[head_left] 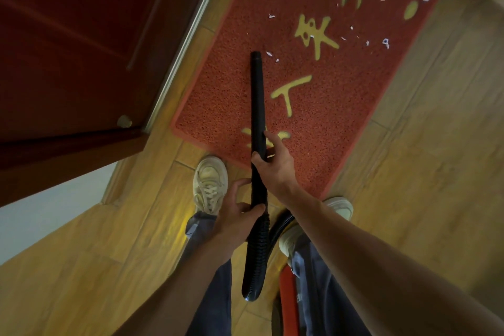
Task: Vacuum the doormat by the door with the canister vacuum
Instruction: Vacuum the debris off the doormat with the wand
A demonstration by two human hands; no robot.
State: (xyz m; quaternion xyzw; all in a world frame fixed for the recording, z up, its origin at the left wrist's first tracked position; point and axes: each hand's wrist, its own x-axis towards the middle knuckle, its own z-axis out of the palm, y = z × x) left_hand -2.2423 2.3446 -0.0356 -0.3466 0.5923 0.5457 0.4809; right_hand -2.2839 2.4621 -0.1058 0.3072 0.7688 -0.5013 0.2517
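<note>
A red doormat (341, 84) with yellow characters lies beside the dark red door (81, 49). Small white paper scraps (386, 42) are scattered over its far half. A black vacuum wand (257, 98) points out over the mat, its tip near two scraps at the mat's middle. My right hand (272, 161) grips the wand's lower part. My left hand (237, 210) grips it just below, where the ribbed black hose (256, 254) begins. The hose curves down toward a red canister (289, 305), partly seen between my legs.
The floor is yellowish wood-look tile (422, 185). A metal threshold strip (188, 41) runs along the door's edge, left of the mat. My two pale sneakers (210, 185) stand at the mat's near edge. A round doorstop (124, 121) sits at the door's bottom corner.
</note>
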